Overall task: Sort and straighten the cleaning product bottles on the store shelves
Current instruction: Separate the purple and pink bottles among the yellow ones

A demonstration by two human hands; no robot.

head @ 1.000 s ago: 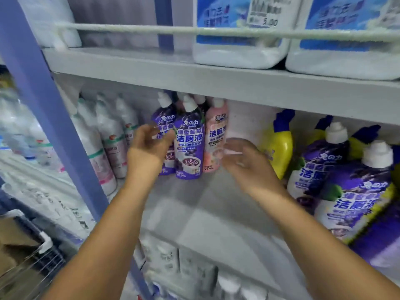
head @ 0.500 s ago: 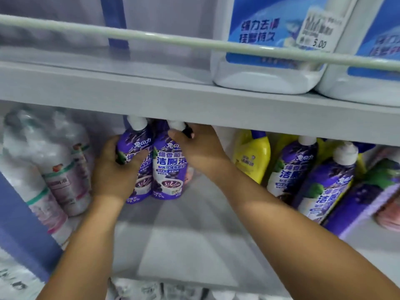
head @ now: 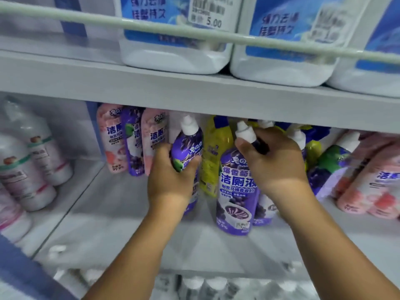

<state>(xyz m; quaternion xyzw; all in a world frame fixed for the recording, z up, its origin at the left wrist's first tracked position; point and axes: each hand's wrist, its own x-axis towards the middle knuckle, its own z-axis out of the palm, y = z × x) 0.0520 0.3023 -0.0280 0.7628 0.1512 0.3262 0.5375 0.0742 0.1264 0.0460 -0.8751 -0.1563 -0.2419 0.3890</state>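
On the shelf (head: 121,217), two upright purple bottles, caps up: left hand (head: 171,180) around one (head: 190,148), right hand (head: 275,165) around the other (head: 236,191).

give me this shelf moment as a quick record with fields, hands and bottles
left hand: grips the body of a purple bottle
right hand: grips the neck of a second purple bottle, below its white cap
between them: yellow bottle
back left: pink and purple bottles, upright
right: pink bottles leaning
upper shelf: white jugs with blue labels
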